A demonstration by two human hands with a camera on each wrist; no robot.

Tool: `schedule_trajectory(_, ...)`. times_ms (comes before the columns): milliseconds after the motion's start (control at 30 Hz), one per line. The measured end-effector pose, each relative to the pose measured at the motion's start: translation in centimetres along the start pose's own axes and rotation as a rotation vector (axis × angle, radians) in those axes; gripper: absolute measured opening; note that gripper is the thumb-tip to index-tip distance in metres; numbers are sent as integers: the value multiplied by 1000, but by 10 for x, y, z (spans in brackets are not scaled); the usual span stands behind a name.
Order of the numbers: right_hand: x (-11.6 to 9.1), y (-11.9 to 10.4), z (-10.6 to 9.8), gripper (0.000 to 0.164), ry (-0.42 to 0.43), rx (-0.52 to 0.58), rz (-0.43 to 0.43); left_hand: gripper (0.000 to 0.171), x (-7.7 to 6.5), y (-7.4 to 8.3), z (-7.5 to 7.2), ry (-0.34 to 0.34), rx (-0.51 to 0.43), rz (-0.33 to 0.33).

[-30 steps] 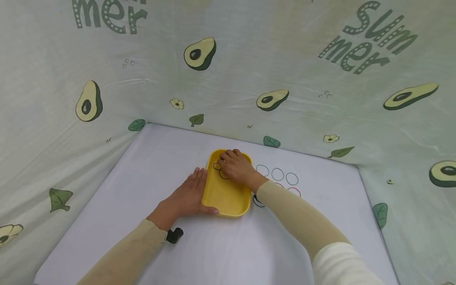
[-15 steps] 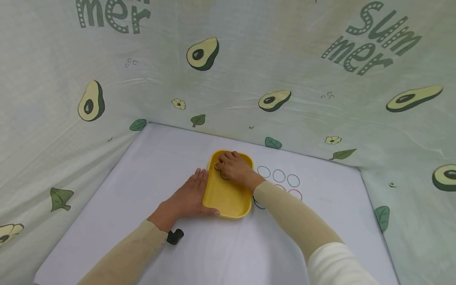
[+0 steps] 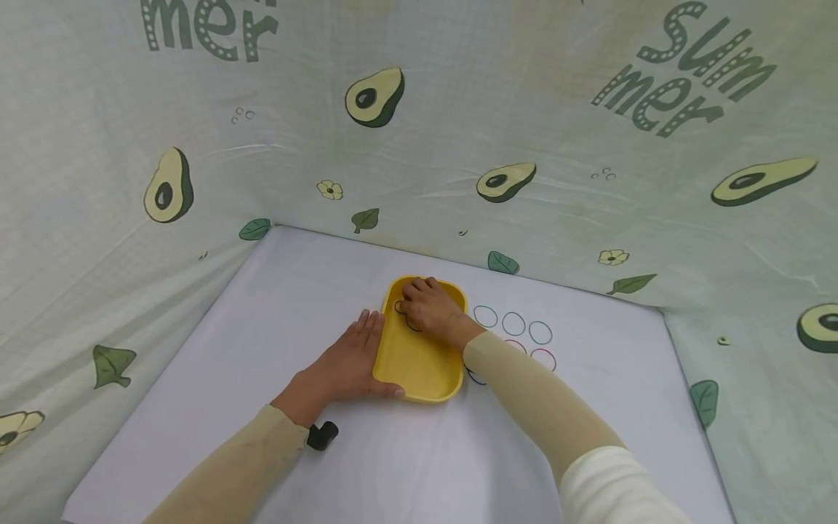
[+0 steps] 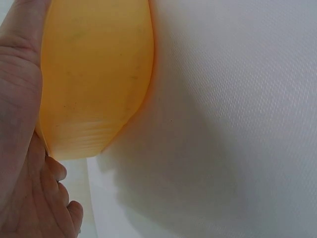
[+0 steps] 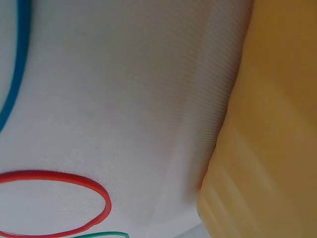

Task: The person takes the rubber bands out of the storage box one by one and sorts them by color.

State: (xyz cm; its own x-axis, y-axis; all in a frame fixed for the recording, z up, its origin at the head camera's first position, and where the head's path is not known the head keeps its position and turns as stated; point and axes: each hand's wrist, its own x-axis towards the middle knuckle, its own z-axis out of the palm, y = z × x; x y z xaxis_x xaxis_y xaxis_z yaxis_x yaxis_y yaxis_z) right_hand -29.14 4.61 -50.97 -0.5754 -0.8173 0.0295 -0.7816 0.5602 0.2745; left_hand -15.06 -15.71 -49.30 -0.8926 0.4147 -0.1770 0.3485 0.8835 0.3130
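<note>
A yellow tray point(image 3: 419, 371) lies on the white table. My left hand point(image 3: 347, 360) braces it from the left, fingers straight along its long side and thumb along the near edge; the left wrist view shows the palm by the tray's outer wall point(image 4: 99, 89). My right hand point(image 3: 430, 307) reaches into the tray's far end, fingers bent down. Beside them a dark rubber band point(image 3: 398, 308) shows, and another dark band point(image 3: 410, 324) runs partly beneath the hand. The right fingertips are hidden, so I cannot tell whether they pinch a band.
Right of the tray lie green rubber bands point(image 3: 513, 324) in a row, with red ones point(image 3: 554, 359) nearer and a dark blue one point(image 3: 476, 378) partly behind the right sleeve. A black object point(image 3: 324, 436) lies by the left wrist. Avocado-print cloth point(image 3: 425, 145) walls the table.
The right fingers have shifted slightly among the dark bands, covering more of them. The left hand stays against the tray. The whole view has drifted a little.
</note>
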Motion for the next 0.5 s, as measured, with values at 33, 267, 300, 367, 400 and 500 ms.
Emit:
schedule_trajectory(33,0,0,0,26,1,0,1,143,0,0,0,0,2,-1)
schedule_trajectory(267,-3,0,1,28,8,-4,10,143,-1,1,0,5,5,1)
schedule_trajectory(300,-3,0,1,28,7,-13,11,143,-1,1,0,6,5,3)
schedule_trajectory(367,-5,-1,1,29,4,-32,13,142,-1,1,0,6,2,4)
schedule_trajectory(400,-6,-1,0,30,2,-40,15,142,-1,1,1,8,0,4)
schedule_trajectory(500,-8,-1,-1,27,-1,-84,15,142,-1,1,1,11,4,2)
